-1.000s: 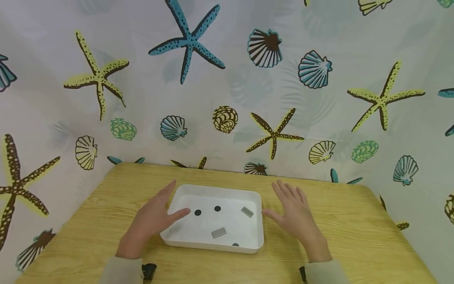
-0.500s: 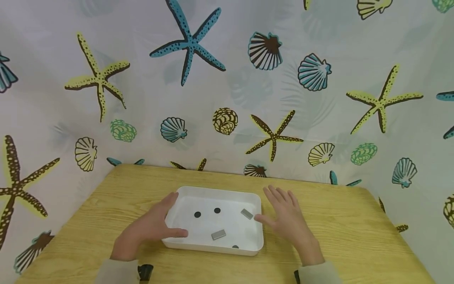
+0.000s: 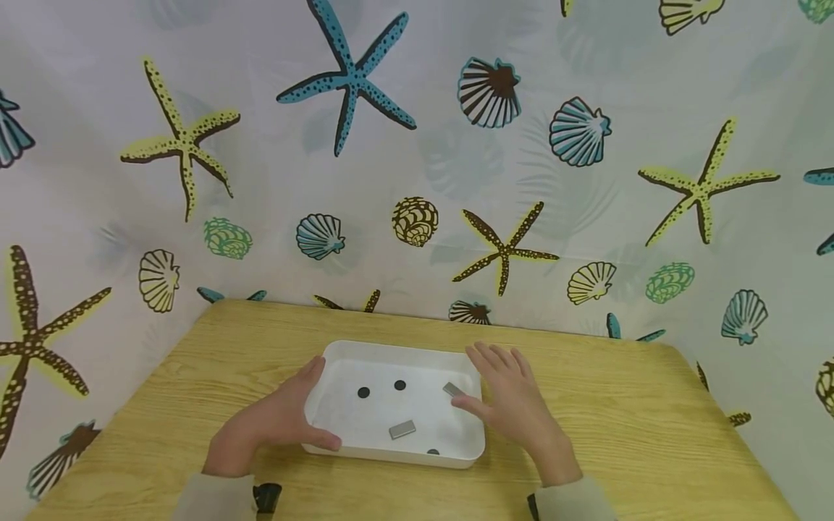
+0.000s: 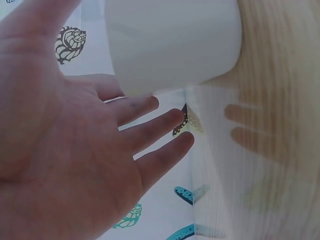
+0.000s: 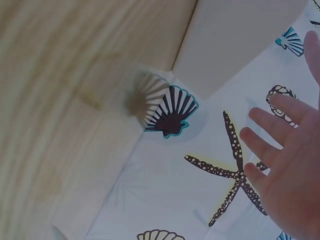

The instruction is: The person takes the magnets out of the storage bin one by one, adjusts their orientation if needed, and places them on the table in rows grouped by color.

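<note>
The right hand [image 3: 515,398] has moved inward over the right edge of the white tray [image 3: 404,456], flanking it with the left hand [image 3: 276,418]. Both loosely spread, gripping nothing; contact unclear.

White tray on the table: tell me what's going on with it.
A person has a bare left hand at the left end of the shallow white tray and a bare right hand over its right end. Whether either touches it, I can't tell. The tray sits on the wood-grain table. Inside lie two gray rectangular blocks, one partly behind the right thumb, and two black discs; the near wall partly hides another dark piece.
</note>
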Tool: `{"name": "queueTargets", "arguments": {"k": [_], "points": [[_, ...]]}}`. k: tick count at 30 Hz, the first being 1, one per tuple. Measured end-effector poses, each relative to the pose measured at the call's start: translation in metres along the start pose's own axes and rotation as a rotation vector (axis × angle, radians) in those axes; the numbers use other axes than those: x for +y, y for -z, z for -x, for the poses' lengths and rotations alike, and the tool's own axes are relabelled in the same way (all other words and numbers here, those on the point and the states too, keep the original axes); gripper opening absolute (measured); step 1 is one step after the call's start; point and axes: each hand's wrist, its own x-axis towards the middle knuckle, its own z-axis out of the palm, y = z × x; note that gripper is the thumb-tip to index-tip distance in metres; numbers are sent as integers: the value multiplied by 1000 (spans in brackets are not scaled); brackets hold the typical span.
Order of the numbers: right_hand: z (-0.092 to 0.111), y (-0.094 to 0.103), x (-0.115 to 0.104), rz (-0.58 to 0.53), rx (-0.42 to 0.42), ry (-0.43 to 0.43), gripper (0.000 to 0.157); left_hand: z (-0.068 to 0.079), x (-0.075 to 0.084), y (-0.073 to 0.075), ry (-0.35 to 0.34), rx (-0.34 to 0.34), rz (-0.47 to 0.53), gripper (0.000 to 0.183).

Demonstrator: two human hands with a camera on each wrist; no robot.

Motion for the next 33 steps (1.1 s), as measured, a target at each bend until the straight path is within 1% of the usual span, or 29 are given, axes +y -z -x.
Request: {"name": "queueTargets", "arguments": {"k": [6, 9, 13, 21, 28, 33], "points": [[-6, -3, -10, -24, -24, 26, 79, -1, -2, -1, 14, -9, 0, 145], [-9, -4, -14, -25, -62, 39, 79, -1, -3, -2, 22, -13, -11, 145], [-13, -6, -21, -27, -87, 63, 75, -2, -5, -2, 8, -19, -12, 143], [-18, -8, -28, -50, -98, 103, 65, -1, -5, 0, 8, -25, -24, 141], [-24, -11, -33, -52, -145, 137, 59, 0, -4, 1, 9, -40, 0, 140], [-28, -13, -36, -41, -138, 162, 56, 1, -4, 1, 7, -38, -1, 139]]}}
